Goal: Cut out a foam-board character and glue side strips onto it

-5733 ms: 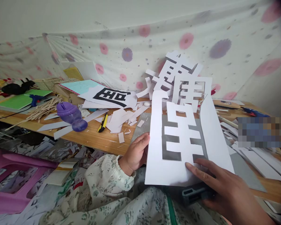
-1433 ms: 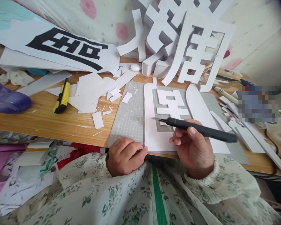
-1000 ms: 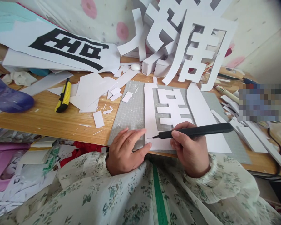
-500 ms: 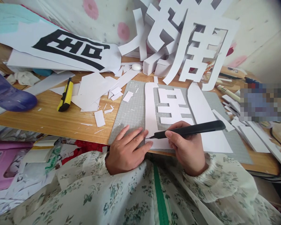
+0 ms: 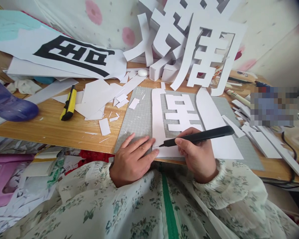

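Note:
My right hand [image 5: 200, 154] holds a black pen-style craft knife [image 5: 196, 136], its thin tip on the lower left part of a white board sheet [image 5: 158, 114]. A short line shows at the tip. My left hand [image 5: 134, 157] lies flat with fingers spread, fingertips touching the sheet's lower left edge beside the tip. The sheet lies on a grey gridded cutting mat [image 5: 127, 132]. Within its cut-out area lies a separate white character piece [image 5: 180, 116], apart from the frame around it.
Large white cut-out characters [image 5: 204, 63] stand behind the mat. A yellow and black utility knife [image 5: 69, 104], white scraps [image 5: 94, 98] and a paper printed with a black character [image 5: 74, 54] lie left. White strips [image 5: 265, 144] are piled right. A pink stool [image 5: 5, 181] stands lower left.
The knife tip has moved slightly along the sheet, away from its left edge, and a short line shows behind it. The whole view has shifted a little.

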A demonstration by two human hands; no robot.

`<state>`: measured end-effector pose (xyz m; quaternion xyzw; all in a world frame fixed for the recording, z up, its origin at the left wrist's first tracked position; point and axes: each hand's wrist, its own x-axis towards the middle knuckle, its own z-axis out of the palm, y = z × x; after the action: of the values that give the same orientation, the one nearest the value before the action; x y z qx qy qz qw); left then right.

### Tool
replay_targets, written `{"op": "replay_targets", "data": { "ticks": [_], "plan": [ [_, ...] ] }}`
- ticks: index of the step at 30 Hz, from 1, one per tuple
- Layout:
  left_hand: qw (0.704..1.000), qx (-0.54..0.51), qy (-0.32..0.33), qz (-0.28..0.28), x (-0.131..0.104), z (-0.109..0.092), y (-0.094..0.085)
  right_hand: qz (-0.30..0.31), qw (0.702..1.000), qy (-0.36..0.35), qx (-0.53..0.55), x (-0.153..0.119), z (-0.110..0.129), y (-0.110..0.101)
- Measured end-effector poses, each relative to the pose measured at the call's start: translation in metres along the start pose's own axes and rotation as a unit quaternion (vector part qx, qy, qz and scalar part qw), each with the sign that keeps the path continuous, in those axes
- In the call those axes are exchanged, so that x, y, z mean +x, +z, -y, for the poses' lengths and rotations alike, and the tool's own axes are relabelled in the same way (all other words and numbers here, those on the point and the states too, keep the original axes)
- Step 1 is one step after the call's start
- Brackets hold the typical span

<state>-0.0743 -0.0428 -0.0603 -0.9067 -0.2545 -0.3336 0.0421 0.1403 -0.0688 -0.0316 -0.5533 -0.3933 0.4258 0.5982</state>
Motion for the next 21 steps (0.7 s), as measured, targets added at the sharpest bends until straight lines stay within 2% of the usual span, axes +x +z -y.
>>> {"op": "replay_targets", "data": {
  "ticks": [21],
  "plan": [
    [1.000, -0.003, 0.004, 0.020, 0.005, 0.000, -0.005, -0.047, 0.999, -0.005, 0.004, -0.001, -0.003, -0.015]
  ]
}}
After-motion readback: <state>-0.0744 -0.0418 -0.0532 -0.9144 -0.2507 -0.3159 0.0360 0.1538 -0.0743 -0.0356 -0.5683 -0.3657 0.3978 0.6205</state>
